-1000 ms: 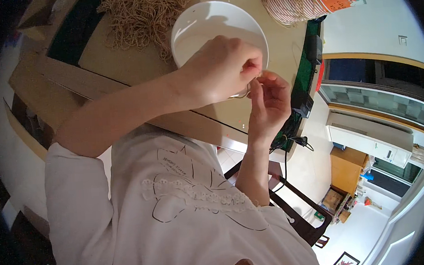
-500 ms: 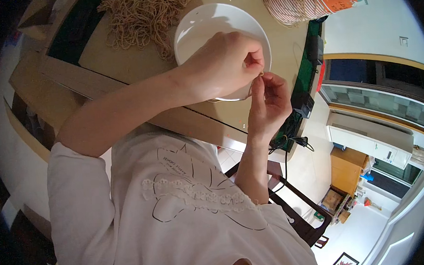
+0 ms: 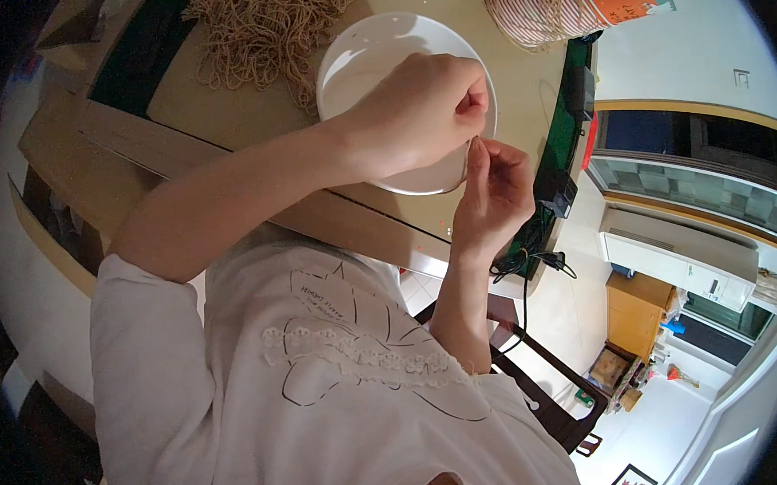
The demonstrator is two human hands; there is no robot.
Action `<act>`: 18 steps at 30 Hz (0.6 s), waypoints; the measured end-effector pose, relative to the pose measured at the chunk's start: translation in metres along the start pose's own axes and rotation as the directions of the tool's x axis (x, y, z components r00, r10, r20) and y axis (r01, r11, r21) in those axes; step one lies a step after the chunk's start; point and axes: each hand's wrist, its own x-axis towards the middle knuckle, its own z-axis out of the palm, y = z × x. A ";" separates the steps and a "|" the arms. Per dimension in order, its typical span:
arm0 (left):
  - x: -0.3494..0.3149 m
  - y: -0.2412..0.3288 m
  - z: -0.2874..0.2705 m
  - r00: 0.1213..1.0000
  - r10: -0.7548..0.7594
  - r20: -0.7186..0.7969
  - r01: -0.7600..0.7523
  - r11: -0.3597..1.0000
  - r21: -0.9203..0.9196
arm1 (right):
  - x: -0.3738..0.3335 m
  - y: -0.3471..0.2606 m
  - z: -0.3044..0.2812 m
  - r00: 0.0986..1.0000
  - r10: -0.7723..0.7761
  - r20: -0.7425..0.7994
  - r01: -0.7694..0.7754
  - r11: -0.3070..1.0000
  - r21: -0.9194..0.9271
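Note:
Both of my hands meet at the fingertips over the near right rim of a white bowl [image 3: 351,62]. My left hand [image 3: 425,107] is closed, knuckles up, and its wrist crosses above the bowl. Below it, thumb and forefinger of my right hand [image 3: 496,187] pinch together. Whatever lies between the fingertips is tiny and mostly hidden; I cannot make it out. Left of the bowl lies a tangled heap of tan cord [image 3: 260,32], with some strands reaching the bowl's side.
A striped paper bucket [image 3: 539,7] with an orange panel lies at the far right, cord strands on it. Black adapters [image 3: 556,195] and cables [image 3: 532,256] run along the table's right edge. A dark chair [image 3: 549,393] stands beyond my right forearm.
The bowl has shifted slightly down. My left hand has moved up a little and the fingertips have turned slightly. A thin strand below the fingers no longer shows clearly.

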 end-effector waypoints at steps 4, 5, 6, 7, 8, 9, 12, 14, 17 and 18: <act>-0.001 0.004 -0.002 0.990 -0.115 0.078 0.124 0.985 -0.117 | -0.003 -0.002 0.001 1.000 0.006 -0.009 -0.006 1.000 0.005; -0.001 0.005 -0.003 0.982 -0.156 0.104 0.172 0.971 -0.167 | -0.003 -0.003 0.001 1.000 0.003 -0.012 -0.003 1.000 0.006; -0.002 0.005 -0.004 0.983 -0.153 0.106 0.169 0.972 -0.163 | -0.003 -0.004 0.002 0.999 0.041 -0.007 -0.041 0.999 0.034; -0.001 0.005 -0.004 0.980 -0.163 0.117 0.184 0.964 -0.190 | -0.002 -0.006 0.001 0.997 0.079 -0.003 -0.078 0.995 0.065; -0.001 0.005 -0.004 0.976 -0.174 0.129 0.199 0.956 -0.214 | -0.002 -0.007 0.000 0.997 0.077 -0.012 -0.076 0.994 0.073; 0.000 0.007 -0.005 0.976 -0.170 0.135 0.195 0.960 -0.203 | -0.001 -0.008 -0.002 0.995 0.095 0.019 -0.096 0.989 0.109; -0.001 0.016 -0.004 0.979 -0.124 0.162 0.147 0.980 -0.136 | 0.002 -0.010 -0.008 0.993 0.116 0.030 -0.119 0.984 0.130; -0.006 0.015 -0.003 0.997 -0.046 0.064 0.054 0.990 -0.128 | 0.002 -0.008 -0.009 0.992 0.125 0.007 -0.125 0.984 0.123; -0.017 0.007 -0.009 0.960 -0.062 0.272 0.068 0.998 -0.013 | 0.004 -0.007 -0.005 1.000 0.021 0.003 -0.021 0.976 0.215; -0.017 0.011 -0.012 0.954 -0.060 0.292 0.061 0.998 0.005 | 0.004 -0.006 -0.004 0.999 0.027 -0.021 -0.022 0.973 0.228</act>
